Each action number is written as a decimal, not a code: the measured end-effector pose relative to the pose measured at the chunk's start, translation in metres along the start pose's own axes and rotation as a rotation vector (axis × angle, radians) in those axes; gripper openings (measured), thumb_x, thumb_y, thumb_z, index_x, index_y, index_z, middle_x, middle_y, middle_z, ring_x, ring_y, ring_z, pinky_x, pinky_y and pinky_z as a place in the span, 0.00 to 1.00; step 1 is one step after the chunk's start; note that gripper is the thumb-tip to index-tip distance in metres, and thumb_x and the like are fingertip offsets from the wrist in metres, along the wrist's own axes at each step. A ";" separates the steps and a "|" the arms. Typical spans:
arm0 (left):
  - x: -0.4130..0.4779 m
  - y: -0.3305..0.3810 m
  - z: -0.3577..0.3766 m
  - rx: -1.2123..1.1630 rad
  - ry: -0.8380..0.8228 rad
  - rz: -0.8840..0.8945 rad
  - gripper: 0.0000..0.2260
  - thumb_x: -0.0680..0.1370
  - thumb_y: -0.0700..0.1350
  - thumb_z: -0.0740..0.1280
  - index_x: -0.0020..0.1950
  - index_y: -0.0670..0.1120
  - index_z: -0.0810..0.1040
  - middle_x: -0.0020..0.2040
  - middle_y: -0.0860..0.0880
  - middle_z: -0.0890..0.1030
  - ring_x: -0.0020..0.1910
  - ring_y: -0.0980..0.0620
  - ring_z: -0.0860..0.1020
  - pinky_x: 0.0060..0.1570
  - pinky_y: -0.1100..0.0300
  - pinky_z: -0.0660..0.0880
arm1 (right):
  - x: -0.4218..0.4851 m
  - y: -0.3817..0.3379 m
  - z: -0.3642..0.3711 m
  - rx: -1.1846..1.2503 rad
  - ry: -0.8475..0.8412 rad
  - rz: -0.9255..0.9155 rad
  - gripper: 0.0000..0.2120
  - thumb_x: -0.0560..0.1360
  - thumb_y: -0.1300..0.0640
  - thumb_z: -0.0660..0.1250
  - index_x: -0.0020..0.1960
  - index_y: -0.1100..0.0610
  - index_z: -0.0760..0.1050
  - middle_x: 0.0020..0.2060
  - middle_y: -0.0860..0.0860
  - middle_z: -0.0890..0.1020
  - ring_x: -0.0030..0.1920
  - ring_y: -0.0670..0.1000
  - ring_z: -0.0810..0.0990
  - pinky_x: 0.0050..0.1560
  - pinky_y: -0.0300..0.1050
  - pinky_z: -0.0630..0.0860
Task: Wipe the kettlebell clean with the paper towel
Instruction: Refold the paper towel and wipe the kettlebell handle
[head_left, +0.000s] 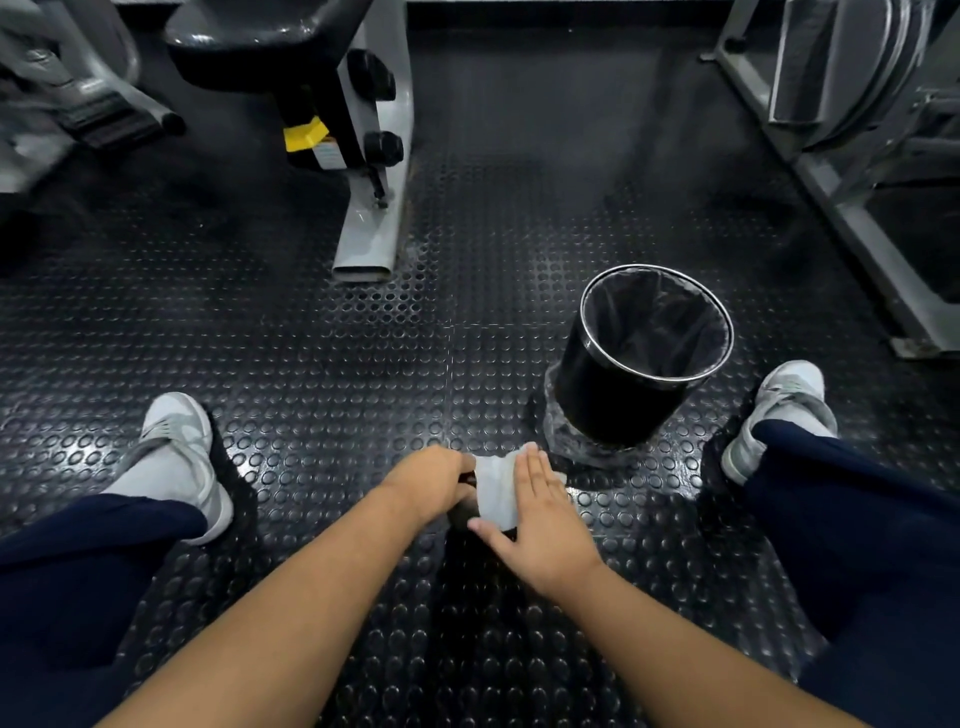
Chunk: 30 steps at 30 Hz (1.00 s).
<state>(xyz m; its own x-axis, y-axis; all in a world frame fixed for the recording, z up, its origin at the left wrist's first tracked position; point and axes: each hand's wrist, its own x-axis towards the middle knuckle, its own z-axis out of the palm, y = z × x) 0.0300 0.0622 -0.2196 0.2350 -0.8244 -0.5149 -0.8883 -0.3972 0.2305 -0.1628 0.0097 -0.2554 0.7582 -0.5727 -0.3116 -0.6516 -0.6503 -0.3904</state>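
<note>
1. Kettlebell (460, 512): stands on the studded black rubber floor (322, 364), just beside the waste bin (613, 400), on the bin's side nearest the person and to its left as the person faces it. Only a small dark part of it shows, since both hands and the towel cover the rest. Whether it touches the bin's base cannot be told.
2. Paper towel (496, 488): white, draped over the kettlebell on the side toward the bin and lying flat against its surface.
3. Left hand (431, 480): on the kettlebell's side away from the bin, with fingers curled down over the top of the kettlebell, gripping it. The handle itself is hidden under the hand.
4. Right hand (540, 525): wide and flat, fingers straight and together, thumb spread. The palm and fingers press the paper towel against the kettlebell, and the fingertips point toward the bin.
5. Waste bin: a black cylinder with a bright metal rim, upright, lined with a dark bag. Clear plastic is bunched around its foot.
6. Person: seated with legs apart, in dark trousers. The left shoe (176, 457) is well apart from the bin, beyond the kettlebell, and the right shoe (784, 410) is near the bin on its other side.
7. Grey machine leg (369, 228): rests on the floor beyond the bin and to its left.
8. Grey metal frame (831, 182): stands beyond the bin and to its right.
</note>
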 end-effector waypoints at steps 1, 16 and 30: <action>0.000 0.000 -0.001 0.001 0.005 -0.001 0.08 0.79 0.46 0.68 0.43 0.48 0.71 0.42 0.48 0.79 0.42 0.45 0.78 0.46 0.52 0.79 | 0.003 -0.006 -0.002 -0.008 -0.005 -0.021 0.53 0.77 0.22 0.47 0.83 0.58 0.33 0.81 0.52 0.32 0.81 0.49 0.30 0.83 0.53 0.42; 0.003 -0.003 0.004 0.042 0.016 0.029 0.05 0.81 0.42 0.64 0.46 0.48 0.72 0.42 0.48 0.79 0.42 0.47 0.77 0.40 0.53 0.73 | -0.001 -0.013 -0.004 -0.083 -0.016 -0.161 0.51 0.78 0.22 0.45 0.84 0.56 0.33 0.82 0.50 0.32 0.80 0.47 0.27 0.83 0.51 0.37; 0.003 -0.004 0.007 0.025 0.032 0.026 0.02 0.80 0.39 0.64 0.48 0.45 0.74 0.43 0.48 0.77 0.42 0.47 0.75 0.41 0.56 0.68 | -0.005 -0.019 0.000 -0.107 -0.022 -0.202 0.50 0.77 0.21 0.42 0.83 0.56 0.31 0.81 0.50 0.30 0.79 0.46 0.25 0.82 0.51 0.36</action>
<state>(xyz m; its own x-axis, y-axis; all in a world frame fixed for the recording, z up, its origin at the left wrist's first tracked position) 0.0315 0.0638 -0.2278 0.2239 -0.8471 -0.4820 -0.9038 -0.3655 0.2224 -0.1541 0.0249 -0.2460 0.8730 -0.4155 -0.2555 -0.4844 -0.8003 -0.3534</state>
